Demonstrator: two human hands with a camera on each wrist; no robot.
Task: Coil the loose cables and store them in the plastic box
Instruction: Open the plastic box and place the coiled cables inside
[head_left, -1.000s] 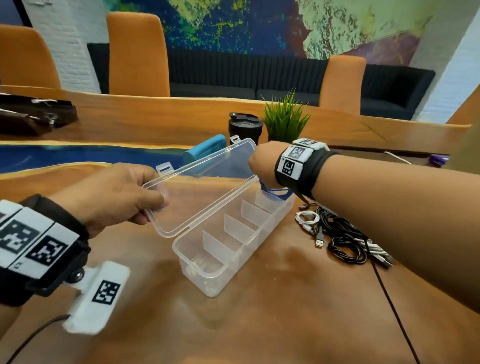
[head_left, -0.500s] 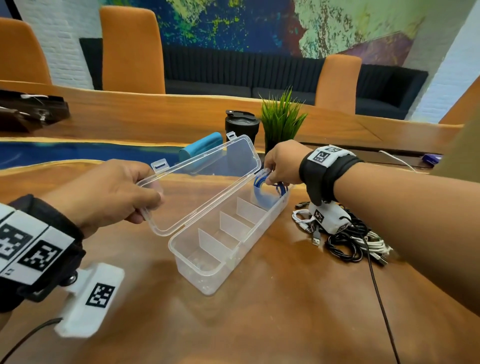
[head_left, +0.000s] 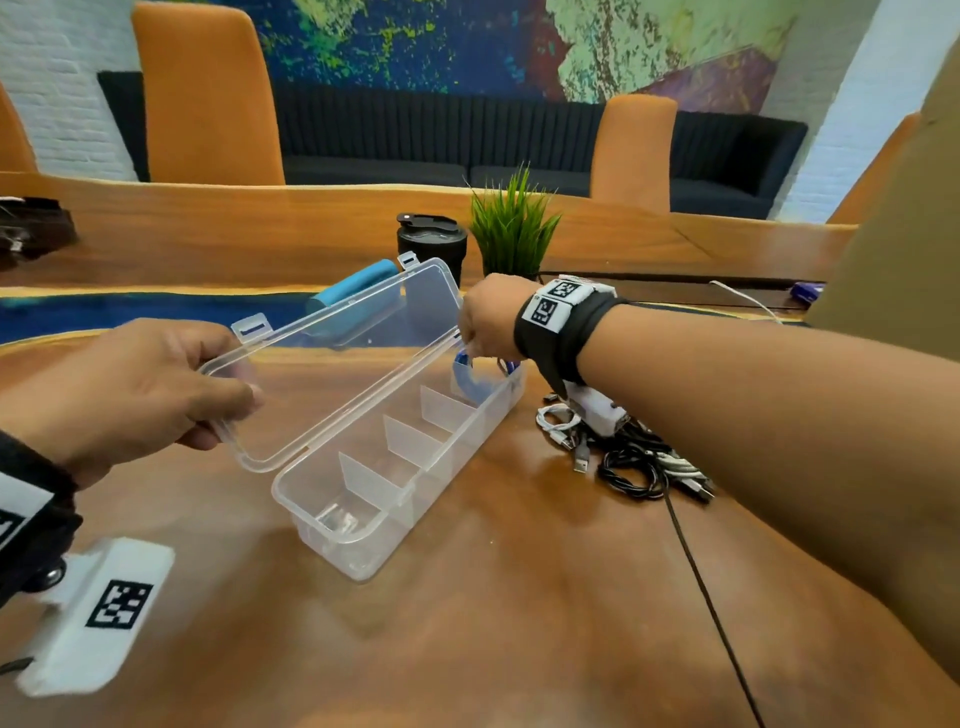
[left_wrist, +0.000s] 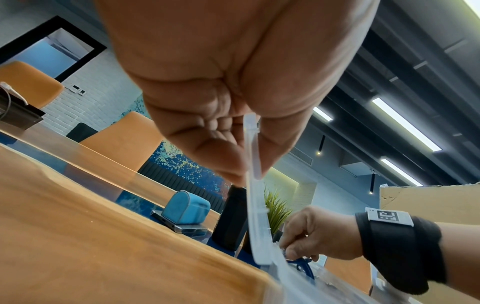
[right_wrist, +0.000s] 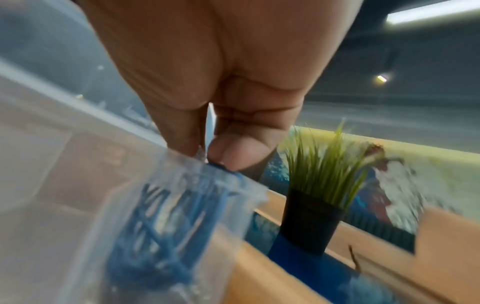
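A clear plastic box (head_left: 332, 535) with several dividers lies on the wooden table, lid (head_left: 332, 358) raised. My left hand (head_left: 228, 421) pinches the lid's near corner; in the left wrist view its thumb and fingers (left_wrist: 228, 162) clamp the lid edge (left_wrist: 255, 216). My right hand (head_left: 478, 348) reaches into the far end compartment and pinches a coiled blue cable (head_left: 470, 376) at its top. In the right wrist view the blurred blue coil (right_wrist: 161, 236) sits inside the box wall (right_wrist: 64, 185) under my fingertips (right_wrist: 233, 156). Loose black and white cables (head_left: 628, 467) lie in a pile right of the box.
Behind the box stand a black cup (head_left: 431, 244), a small green plant (head_left: 511, 228) and a blue pouch (head_left: 353, 288). A thin black wire (head_left: 696, 566) trails across the table on the right. Cardboard (head_left: 893, 234) rises at the far right. Orange chairs line the far side.
My right hand has pushed the blue coil down into the far end compartment and stays on it. My left hand keeps holding the lid up.
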